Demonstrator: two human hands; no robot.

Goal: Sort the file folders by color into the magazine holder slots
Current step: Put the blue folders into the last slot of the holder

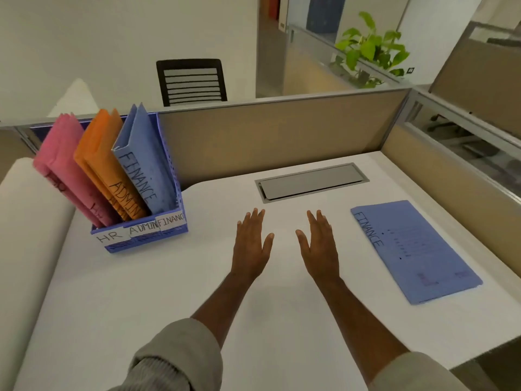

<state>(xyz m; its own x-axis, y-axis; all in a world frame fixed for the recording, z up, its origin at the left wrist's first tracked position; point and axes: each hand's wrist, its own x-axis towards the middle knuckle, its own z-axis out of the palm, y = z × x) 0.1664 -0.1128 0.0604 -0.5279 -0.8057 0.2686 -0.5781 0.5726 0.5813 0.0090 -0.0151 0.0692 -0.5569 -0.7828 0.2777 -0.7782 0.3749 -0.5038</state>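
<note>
We hold our left hand (251, 244) and right hand (320, 245) flat at mid-frame over the white bench (169, 277), fingers straight, holding nothing. A blue folder (414, 251) lies at right. At left, the holder (143, 234) carries pink folders (66, 165), orange folders (105, 159) and another blue one.

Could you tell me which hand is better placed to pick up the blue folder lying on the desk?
The right hand: the blue folder lies flat just beyond it, while the left hand is farther off.
</note>
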